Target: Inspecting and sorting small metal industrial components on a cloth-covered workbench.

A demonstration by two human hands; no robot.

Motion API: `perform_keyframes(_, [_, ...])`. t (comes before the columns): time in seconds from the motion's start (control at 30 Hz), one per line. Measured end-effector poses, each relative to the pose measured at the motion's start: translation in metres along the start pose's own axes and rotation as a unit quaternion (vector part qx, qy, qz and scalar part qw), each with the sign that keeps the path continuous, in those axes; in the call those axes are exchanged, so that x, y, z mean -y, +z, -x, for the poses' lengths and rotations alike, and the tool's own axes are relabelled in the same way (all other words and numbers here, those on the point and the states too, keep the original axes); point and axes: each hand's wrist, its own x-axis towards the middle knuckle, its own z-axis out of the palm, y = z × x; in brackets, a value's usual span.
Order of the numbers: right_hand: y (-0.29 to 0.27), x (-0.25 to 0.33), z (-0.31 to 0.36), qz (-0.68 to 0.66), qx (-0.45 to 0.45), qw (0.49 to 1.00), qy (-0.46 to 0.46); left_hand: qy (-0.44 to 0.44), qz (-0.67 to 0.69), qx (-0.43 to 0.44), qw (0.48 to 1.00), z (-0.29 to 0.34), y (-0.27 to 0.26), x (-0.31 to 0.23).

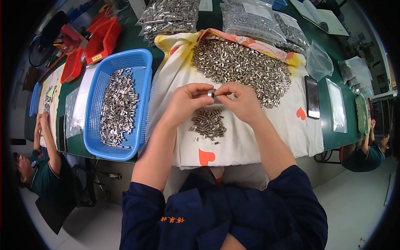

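Observation:
Above the cloth (246,139) my two hands meet at the fingertips. My left hand (186,102) pinches a small shiny metal cylinder (211,93) between thumb and fingers. From the other side, my right hand (239,100) has its thumb and forefinger pressed together at the cylinder's end; what they pinch is too small to tell. Just below the hands lies a small pile of short metal cylinders (208,123), with a few loose ones at its near edge. A much larger heap of similar pieces (237,62) spreads over the cloth beyond my hands.
A blue plastic basket (91,125) with many metal cylinders stands on the left. Bags of metal parts (168,18) line the back, with red bins (102,39) at far left. A phone (312,98) lies right. Other people (366,156) sit at both sides.

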Motion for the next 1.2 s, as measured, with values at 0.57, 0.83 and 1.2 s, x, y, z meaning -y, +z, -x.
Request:
perform_keyframes(0.57, [-0.002,0.003,0.001,0.033,0.029,0.998,0.053,-0.023,-0.055,-0.006,0.998,0.003,0.005,-0.003])
perform_keyframes(0.83, [-0.018,-0.032,-0.016,0.254,-0.104,0.958,-0.079,-0.041,-0.195,0.058,0.978,0.004,0.012,-0.005])
perform_keyframes(1.2, [-0.001,-0.026,-0.008,0.404,-0.065,0.912,-0.03,-0.021,-0.126,0.032,0.991,0.004,0.009,-0.003])
